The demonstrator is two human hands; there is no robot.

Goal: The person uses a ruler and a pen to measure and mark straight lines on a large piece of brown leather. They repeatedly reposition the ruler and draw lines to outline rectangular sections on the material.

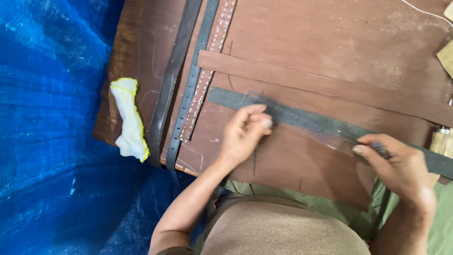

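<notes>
Fingers: the left hand (243, 134) has its fingers (257, 118) curled and pressed down on the dark grey strip (302, 118), pinning it flat; the right hand (398, 167) has its fingers (368, 148) pinched narrow on a small dark tool at the same strip, the tool mostly hidden.
Dark grey strip: lies slanting across the brown board (302, 160), running from its middle down to the right edge of view, under both hands.
Surface: the brown board serves as worktop, scuffed and chalk-marked, resting over the person's lap.
Far left: blue woven tarpaulin (52, 127) covers the ground beside the board.
Left edge of board: a white cloth with yellow edging (128, 120) hangs partly over the rim.
Next right: a dark leather belt (172, 75), then a grey punched belt (193, 80), then a brown stitched strap (210, 61), side by side and running top to bottom.
Middle: a brown leather strip (321, 82) lies just above the dark grey strip, nearly parallel.
Right edge: a pale wooden handle (440, 140), partly cut off.
Packages, labels, signs: cannot tell of any.
</notes>
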